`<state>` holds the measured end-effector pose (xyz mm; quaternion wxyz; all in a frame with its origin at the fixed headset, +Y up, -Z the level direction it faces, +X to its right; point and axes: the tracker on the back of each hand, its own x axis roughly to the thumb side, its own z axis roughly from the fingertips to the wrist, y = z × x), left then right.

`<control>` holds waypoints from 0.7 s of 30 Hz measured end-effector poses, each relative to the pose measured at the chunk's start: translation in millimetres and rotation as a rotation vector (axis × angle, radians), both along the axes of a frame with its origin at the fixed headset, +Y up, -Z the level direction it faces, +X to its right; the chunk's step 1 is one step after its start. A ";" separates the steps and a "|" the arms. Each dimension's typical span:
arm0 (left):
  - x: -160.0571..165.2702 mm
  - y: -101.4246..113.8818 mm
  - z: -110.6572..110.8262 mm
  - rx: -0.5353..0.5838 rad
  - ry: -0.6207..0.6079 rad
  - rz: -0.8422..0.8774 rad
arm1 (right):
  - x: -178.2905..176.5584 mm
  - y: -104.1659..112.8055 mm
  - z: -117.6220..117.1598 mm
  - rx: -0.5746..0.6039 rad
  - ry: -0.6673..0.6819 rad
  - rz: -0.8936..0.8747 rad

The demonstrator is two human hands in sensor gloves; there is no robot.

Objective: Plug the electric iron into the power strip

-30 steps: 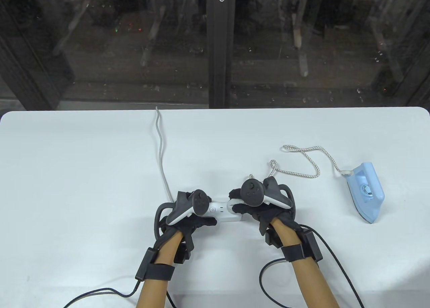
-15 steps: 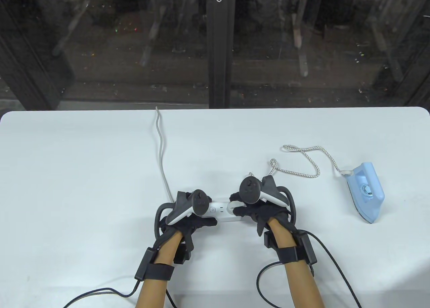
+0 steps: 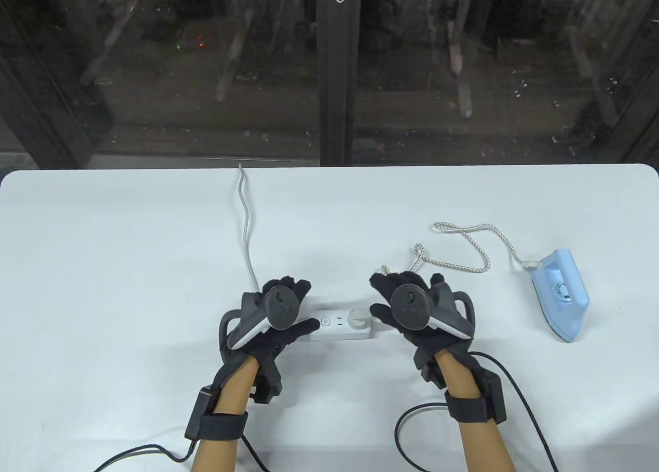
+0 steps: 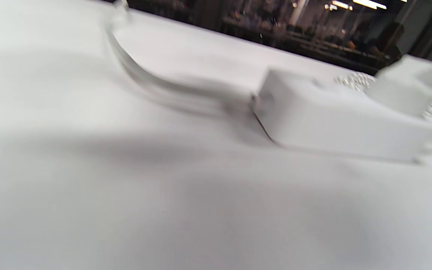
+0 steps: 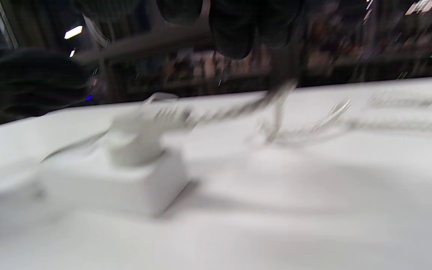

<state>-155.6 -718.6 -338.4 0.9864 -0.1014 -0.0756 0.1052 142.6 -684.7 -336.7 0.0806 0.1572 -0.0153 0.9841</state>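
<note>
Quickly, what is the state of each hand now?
Left hand: open, fingers spread, holding nothing; thumb at the power strip.
Right hand: open, holding nothing; the plug sits in the strip.

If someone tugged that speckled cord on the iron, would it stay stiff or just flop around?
Probably floppy: the cord lies in loose loops on the table. It looks braided, so likely grippy rather than slick. A hard tug might drag the iron, which rests unheld.

The power strip [image 3: 340, 327] lies on the table [image 3: 128, 266] between the left hand [image 3: 273, 320] and right hand [image 3: 417, 312]; a plug [image 3: 357, 317] sits in its right end; the iron [image 3: 560, 294] lies far right, its cord [image 3: 463, 253] trailing behind.
</note>
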 end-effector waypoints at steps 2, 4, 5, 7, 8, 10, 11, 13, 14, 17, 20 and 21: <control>-19.1 11.5 6.3 0.057 0.037 -0.023 | 22.2 5.4 7.2 0.101 -0.073 0.048; -44.4 18.3 12.2 0.089 0.121 -0.052 | 45.0 3.1 10.8 0.156 -0.147 0.132; -53.0 18.5 13.9 0.089 0.147 -0.062 | 53.6 -0.2 11.0 0.159 -0.183 0.167; -69.8 15.2 18.2 0.073 0.199 -0.090 | 67.2 -9.1 9.4 0.142 -0.231 0.201; -77.0 10.7 20.6 0.062 0.217 -0.109 | 73.1 -15.4 7.8 0.111 -0.248 0.208; -84.8 -1.9 23.1 0.029 0.220 -0.164 | 78.6 -25.5 6.4 0.063 -0.265 0.221; -86.9 -7.5 23.3 0.003 0.218 -0.197 | 79.6 -29.1 6.0 0.044 -0.267 0.233; -91.8 -18.1 24.0 -0.090 0.236 -0.305 | 80.5 -37.3 6.1 -0.018 -0.273 0.275; -92.9 -20.7 24.4 -0.088 0.241 -0.314 | 80.3 -39.0 6.4 -0.033 -0.275 0.282; -93.4 -28.4 26.4 -0.148 0.208 -0.276 | 78.1 -47.9 8.8 -0.087 -0.264 0.291; -89.3 -30.4 27.1 -0.160 0.195 -0.262 | 75.5 -53.0 8.3 -0.117 -0.257 0.314; -87.7 -31.2 26.7 -0.160 0.191 -0.272 | 74.3 -54.1 7.9 -0.123 -0.253 0.317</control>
